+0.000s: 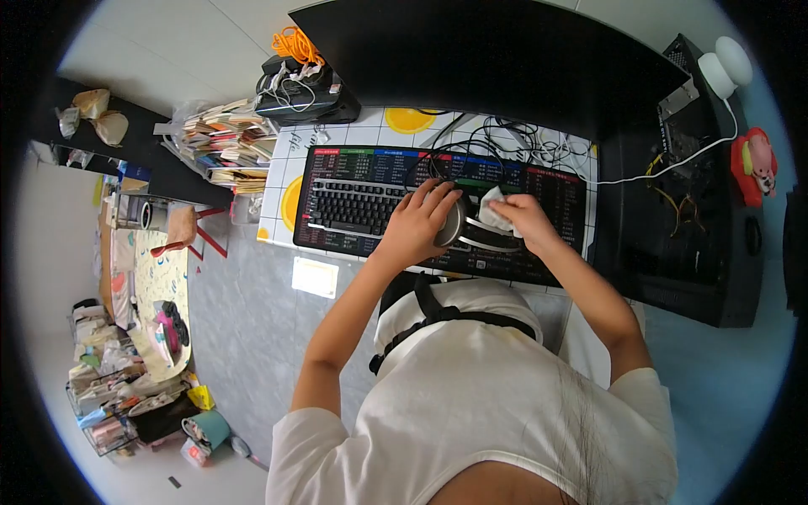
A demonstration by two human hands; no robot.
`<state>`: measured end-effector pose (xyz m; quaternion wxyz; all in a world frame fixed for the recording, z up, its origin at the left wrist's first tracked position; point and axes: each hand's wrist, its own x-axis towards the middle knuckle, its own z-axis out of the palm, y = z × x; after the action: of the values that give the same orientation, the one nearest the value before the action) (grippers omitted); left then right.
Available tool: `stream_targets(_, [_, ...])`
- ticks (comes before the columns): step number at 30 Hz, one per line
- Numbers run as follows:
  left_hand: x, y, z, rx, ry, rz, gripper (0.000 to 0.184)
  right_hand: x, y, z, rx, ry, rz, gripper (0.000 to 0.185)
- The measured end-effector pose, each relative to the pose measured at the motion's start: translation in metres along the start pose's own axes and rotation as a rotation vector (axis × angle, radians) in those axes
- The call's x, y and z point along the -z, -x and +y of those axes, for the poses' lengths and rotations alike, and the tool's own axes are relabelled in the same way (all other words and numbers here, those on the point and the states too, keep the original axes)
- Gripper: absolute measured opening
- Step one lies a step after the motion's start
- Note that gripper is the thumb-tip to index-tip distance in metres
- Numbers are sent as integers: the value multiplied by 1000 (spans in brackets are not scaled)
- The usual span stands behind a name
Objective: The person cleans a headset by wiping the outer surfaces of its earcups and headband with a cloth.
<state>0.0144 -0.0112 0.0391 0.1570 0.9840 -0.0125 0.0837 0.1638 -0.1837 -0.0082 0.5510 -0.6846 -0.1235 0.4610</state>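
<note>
My left hand (pixel 425 220) is wrapped over a rounded, silver-rimmed part of what looks like a pair of headphones (pixel 491 240), whose curved silver bands extend to the right. Pinched in the fingers of my right hand (pixel 528 220) is a crumpled white tissue (pixel 495 209), held just above those bands. Both hands are over a black desk mat (pixel 551 202) printed with rows of small coloured text. A black and silver keyboard (pixel 353 208) lies on the mat, its right end close to my left hand. The palm side of my left hand is hidden.
Behind the mat a large dark monitor (pixel 497 59) spans the desk, with tangled black cables (pixel 513 135) below it. An open black computer case (pixel 682 227) stands at right. Stacked papers (pixel 227 139) and a black box (pixel 307 105) are at left. A red-legged stool (pixel 189 227) stands farther off.
</note>
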Motion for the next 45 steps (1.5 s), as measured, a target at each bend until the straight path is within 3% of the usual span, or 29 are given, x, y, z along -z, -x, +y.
stream_targets(3, [-2, 2, 3, 17, -26, -8, 88, -7, 4, -6, 138, -127, 179, 21])
stream_targets(5, [-4, 1, 5, 1, -30, -18, 87, -14, 1, 7, 216, -10, 63, 27])
stream_targets(7, [-4, -1, 5, 1, -32, -28, 87, -18, 12, -5, 119, 181, 39, 29])
stream_targets(8, [-4, -1, 6, 7, -30, -39, 87, -17, 14, -9, 60, -13, -46, 27])
stream_targets(11, [-3, 0, 4, 49, -18, -30, 87, -12, 17, -2, 157, -24, -65, 32])
stream_targets(12, [-4, -1, 5, 47, -17, -31, 87, -11, 18, 0, 323, 193, 6, 29])
stream_targets(13, [-4, -2, 6, 24, -34, -36, 87, -12, 18, 2, 322, 193, 6, 29])
stream_targets(16, [-4, -3, 10, -1, -58, -44, 87, -15, 22, 4, 521, 606, 268, 21])
stream_targets(20, [-8, -4, 10, -5, -53, -45, 92, -10, 11, 21, 444, 274, 239, 22])
stream_targets(23, [-11, -3, 7, -22, -48, -45, 98, -19, 23, 12, 386, 342, 118, 26])
stream_targets(27, [-8, -4, 9, -28, -73, -104, 97, -21, 28, 3, 488, 445, 114, 28])
stream_targets(31, [-7, -6, 7, -40, -56, -88, 96, -21, 22, 4, 451, 430, 110, 29])
stream_targets(33, [-8, -6, 6, -77, -60, -104, 96, -16, 19, 2, 376, 525, -33, 31])
stream_targets(39, [-10, -8, 11, -48, -137, -86, 95, -20, 10, 10, 213, 336, -30, 31])
stream_targets(45, [-8, -7, -3, -76, 37, -67, 87, -22, 6, 2, 386, 526, -131, 28])
